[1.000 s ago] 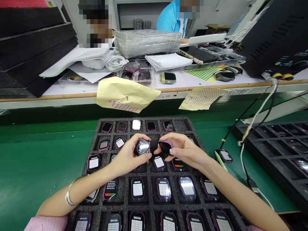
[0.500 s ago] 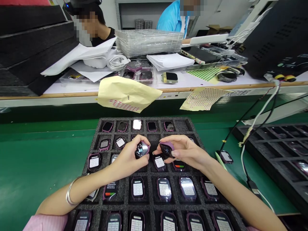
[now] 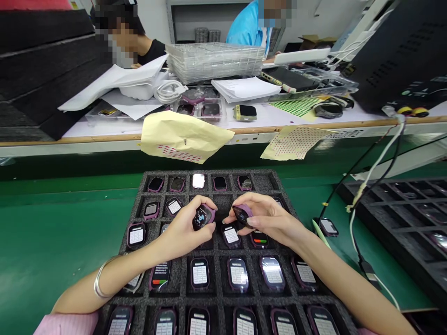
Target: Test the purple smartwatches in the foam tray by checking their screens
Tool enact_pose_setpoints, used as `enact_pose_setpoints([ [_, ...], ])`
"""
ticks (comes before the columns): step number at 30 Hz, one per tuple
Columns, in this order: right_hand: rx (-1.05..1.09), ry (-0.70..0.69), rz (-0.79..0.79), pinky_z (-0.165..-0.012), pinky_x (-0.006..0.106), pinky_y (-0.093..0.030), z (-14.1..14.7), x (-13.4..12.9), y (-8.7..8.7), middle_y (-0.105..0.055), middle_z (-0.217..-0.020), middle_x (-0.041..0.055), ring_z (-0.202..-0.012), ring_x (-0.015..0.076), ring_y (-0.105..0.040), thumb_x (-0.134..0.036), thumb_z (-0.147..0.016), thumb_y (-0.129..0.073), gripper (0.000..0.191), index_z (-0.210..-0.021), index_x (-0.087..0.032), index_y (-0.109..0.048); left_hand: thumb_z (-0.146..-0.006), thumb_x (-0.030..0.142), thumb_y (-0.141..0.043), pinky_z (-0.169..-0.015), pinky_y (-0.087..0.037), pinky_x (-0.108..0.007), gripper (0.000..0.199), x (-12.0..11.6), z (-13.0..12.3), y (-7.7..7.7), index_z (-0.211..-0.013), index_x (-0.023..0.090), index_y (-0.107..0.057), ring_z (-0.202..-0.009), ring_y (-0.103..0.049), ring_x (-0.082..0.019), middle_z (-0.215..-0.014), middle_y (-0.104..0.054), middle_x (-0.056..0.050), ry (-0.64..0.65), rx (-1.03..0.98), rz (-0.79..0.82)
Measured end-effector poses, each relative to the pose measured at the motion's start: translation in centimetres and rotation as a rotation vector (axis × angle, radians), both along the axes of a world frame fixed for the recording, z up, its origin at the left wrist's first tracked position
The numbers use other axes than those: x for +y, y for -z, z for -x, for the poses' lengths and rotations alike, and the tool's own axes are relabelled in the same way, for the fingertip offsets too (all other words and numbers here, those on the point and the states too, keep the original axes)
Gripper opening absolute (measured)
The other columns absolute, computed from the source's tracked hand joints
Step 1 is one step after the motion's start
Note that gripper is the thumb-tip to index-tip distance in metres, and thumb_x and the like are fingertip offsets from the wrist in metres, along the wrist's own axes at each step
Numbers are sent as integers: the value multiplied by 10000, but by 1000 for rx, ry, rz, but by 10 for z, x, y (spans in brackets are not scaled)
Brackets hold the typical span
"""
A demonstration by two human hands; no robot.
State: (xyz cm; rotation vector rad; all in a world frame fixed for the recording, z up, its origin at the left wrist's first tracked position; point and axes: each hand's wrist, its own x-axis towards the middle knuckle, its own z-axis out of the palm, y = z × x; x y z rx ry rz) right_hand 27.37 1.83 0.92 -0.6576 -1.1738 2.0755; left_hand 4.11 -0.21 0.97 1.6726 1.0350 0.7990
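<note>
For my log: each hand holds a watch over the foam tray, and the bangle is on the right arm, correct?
No, the head view shows the bangle on the left arm; the left hand does hold a watch, the right hand another watch, over the foam tray.

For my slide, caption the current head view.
Left hand and right hand each hold a watch above a black foam tray.

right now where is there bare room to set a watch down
Green bench left of the foam tray, and the tray's far-right corner compartment. Crowded: the shelf above, and right of the tray, where cables run.
</note>
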Motion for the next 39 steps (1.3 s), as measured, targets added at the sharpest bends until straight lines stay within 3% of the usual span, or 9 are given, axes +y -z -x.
enact_pose_setpoints([
  [25,-63,23,-65,-701,313,-600,0,-2,-6,-587,-913,59,-989,272,-637,-134,-800,-711,260,-1020,-161,-574,-772,82,-528,-678,-396,-229,258,0,4,-1,-991,210,-482,-723,-482,-121,-830,-500,24,-4,-6,-65],
  [29,-94,46,-69,-694,303,-596,1,-3,-7,-596,-920,62,-974,262,-642,-147,-802,-707,259,-1021,-160,-570,-789,86,-530,-715,-395,-232,295,-2,5,-1,-1044,224,-473,-761,-482,-120,-885,-500,19,-34,-6,-122],
  [33,-111,74,-95,-694,309,-596,1,-5,-9,-597,-919,57,-981,263,-639,-160,-797,-718,268,-1018,-167,-568,-780,65,-521,-698,-395,-226,250,-1,7,-2,-973,217,-476,-745,-476,-117,-843,-489,24,-55,-2,-154],
  [37,-67,74,-130,-672,310,-599,-1,-6,-13,-597,-937,64,-981,273,-636,-189,-786,-736,300,-1034,-178,-568,-801,103,-535,-711,-425,-237,288,-2,9,-4,-1056,220,-469,-759,-498,-127,-850,-499,14,-61,-27,-169],
  [39,-68,79,-129,-661,310,-601,-2,-7,-14,-602,-930,62,-969,275,-641,-188,-779,-743,292,-1017,-180,-574,-785,89,-541,-686,-430,-228,250,-1,10,-3,-996,211,-484,-731,-492,-121,-822,-492,17,-69,-23,-172],
])
